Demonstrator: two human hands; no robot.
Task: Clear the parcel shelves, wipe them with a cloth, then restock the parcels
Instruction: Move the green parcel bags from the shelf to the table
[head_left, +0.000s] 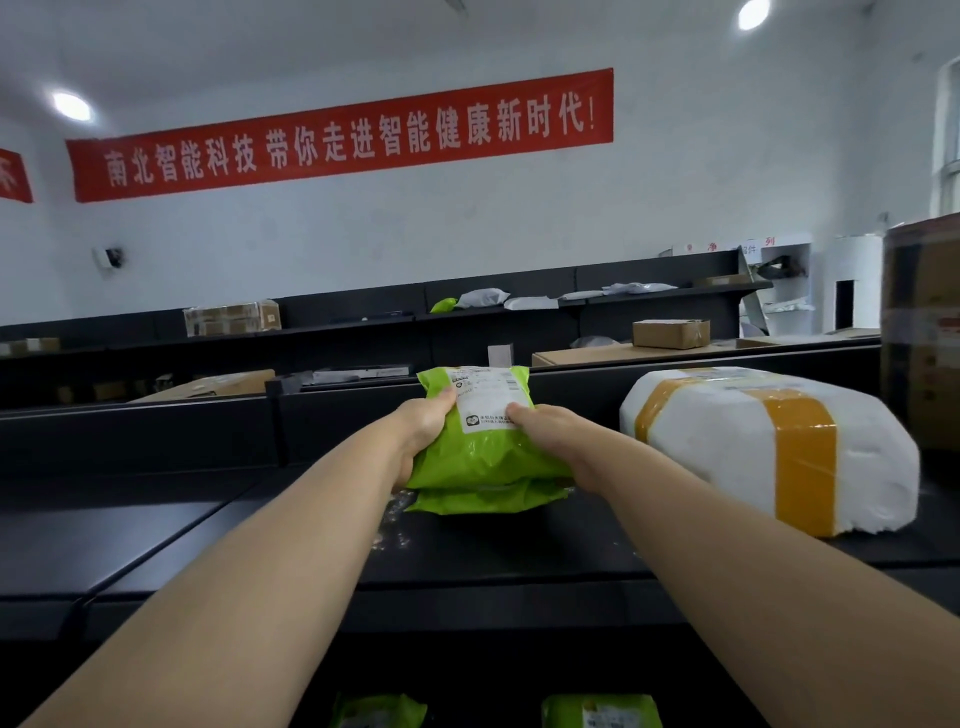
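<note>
While both arms reach forward in the head view, the left hand (423, 421) and the right hand (550, 434) are each closed around a side of a green parcel (483, 452), thumbs up near its white label (485, 397). That parcel sits on top of a second green parcel (483, 498), which lies flat on the dark top shelf (208, 530) — whether the upper one is lifted clear or resting there I cannot tell. Just to the right stands a bulky white parcel (769, 447) banded with yellow tape, apart from the hands. Two more green parcels (597, 712) show on a lower level at the bottom edge.

Some pale specks lie on the shelf surface near the stack. My judgement is that this is either clearing or restocking; the frame alone does not settle which. If clearing, the next move calls for lifting the stack level with both hands and keeping the slippery bags from sliding apart.
</note>
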